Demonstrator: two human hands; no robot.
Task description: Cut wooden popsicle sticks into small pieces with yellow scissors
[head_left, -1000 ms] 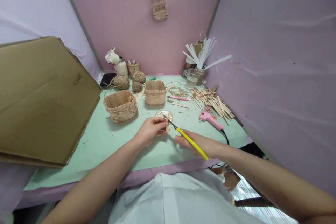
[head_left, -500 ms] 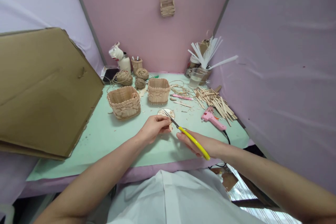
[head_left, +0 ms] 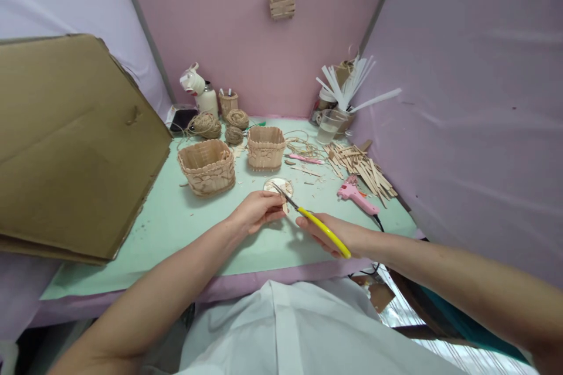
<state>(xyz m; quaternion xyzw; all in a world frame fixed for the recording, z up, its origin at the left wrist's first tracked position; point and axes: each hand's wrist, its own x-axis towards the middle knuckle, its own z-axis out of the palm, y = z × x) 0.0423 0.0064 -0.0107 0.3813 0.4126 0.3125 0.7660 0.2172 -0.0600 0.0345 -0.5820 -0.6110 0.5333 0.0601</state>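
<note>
So, the yellow-handled metal scissors (head_left: pixel 324 232) and a small pale wooden strip (head_left: pixel 285 207) are held just above the near middle of the desk (head_left: pixel 176 246), which is covered in mint-green cloth. A round white dish (head_left: pixel 273 181) with wood scraps in it is seen right behind the blades. Farther back, two woven-look tan baskets (head_left: pixel 211 181) (head_left: pixel 266 158) are set out, with balls of brown twine (head_left: pixel 206 125) behind them. Off to the right, a pink glue gun (head_left: pixel 358 197) is laid near a messy pile of flat wooden sticks (head_left: pixel 372 174). The whole setup is boxed in by a plain pink back wall (head_left: pixel 211 23) and lilac fabric (head_left: pixel 461 99), with a big brown cardboard sheet (head_left: pixel 79 146) propped on the left.

Both forearms are stretched forward and angled inward. The left hand (head_left: pixel 261 210) is turned with thumb and fingers pinched together, and the strip is clamped in that grip. The scissors' handles are wrapped by the right hand (head_left: pixel 342 228), grip closed around them; how far the blades are spread can't be told.
</note>
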